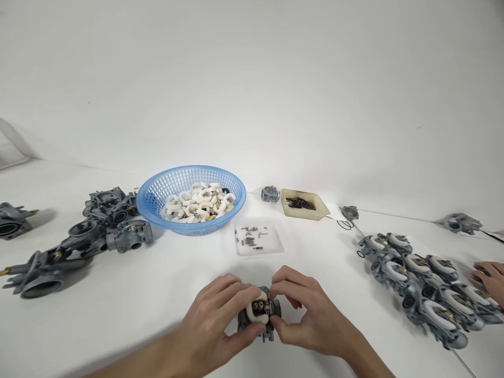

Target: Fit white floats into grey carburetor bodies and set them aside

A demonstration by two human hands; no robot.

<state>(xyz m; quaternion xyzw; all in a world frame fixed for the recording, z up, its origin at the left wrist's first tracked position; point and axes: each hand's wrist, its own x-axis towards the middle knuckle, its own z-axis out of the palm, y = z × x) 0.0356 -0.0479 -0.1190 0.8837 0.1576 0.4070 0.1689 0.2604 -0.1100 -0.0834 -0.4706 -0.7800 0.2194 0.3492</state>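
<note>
A grey metal carburetor (269, 333) stands on the white table at the front middle, its underside facing up. On top of it lies a white U-shaped float (259, 318), with brass jets showing inside the curve. My left hand (220, 320) is closed around the left side, fingers behind and thumb in front, touching the float. My right hand (305, 310) grips from the right, with fingertips and thumb at the float's hinge end. Any small pin between those right fingertips is hidden. Behind my hands, a clear tray (275, 242) holds small springs, pins and brass parts.
A blue basket (192, 228) of white floats stands behind. Loose carburetors (129, 236) lie left. A cream tray (303, 212) holds black rings. At right are several carburetors with floats (437, 315), a grey bowl-like part (349, 212) and another person's hand (492, 281).
</note>
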